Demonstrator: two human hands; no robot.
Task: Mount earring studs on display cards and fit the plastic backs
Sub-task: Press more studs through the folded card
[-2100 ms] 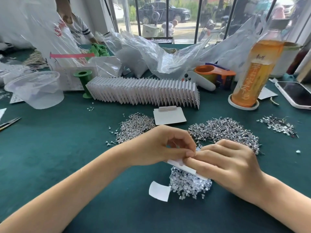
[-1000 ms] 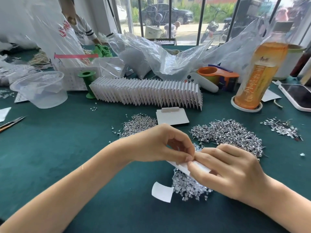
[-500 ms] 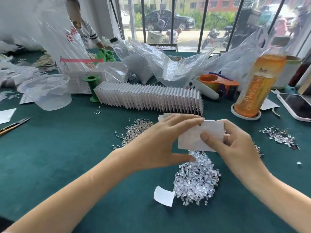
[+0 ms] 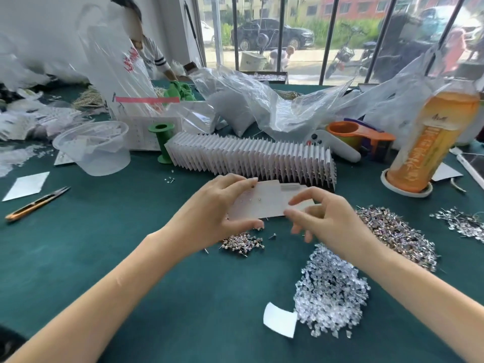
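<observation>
My left hand [image 4: 217, 213] grips a white display card [image 4: 264, 201] by its left edge, thumb under it and fingers over the top. Small studs show on the card's face. My right hand [image 4: 330, 218] hovers at the card's right edge with fingers loosely curled; whether it still touches the card I cannot tell. A pile of clear plastic backs [image 4: 332, 292] lies near my right forearm. Heaps of metal studs lie below the card [image 4: 242, 242] and to the right [image 4: 392, 231]. A long row of finished cards [image 4: 251, 158] stands behind.
An orange drink bottle [image 4: 429, 142] stands at the right with a phone [image 4: 471, 166] beside it. A clear plastic cup [image 4: 94, 148], green spool [image 4: 162, 142], thread snips [image 4: 36, 204], tape dispenser [image 4: 361, 137] and plastic bags [image 4: 262, 108] crowd the back. Another person works far left.
The card has been lifted and carried forward toward the row of cards, now mostly in my left hand. My right hand has loosened from its right edge.
</observation>
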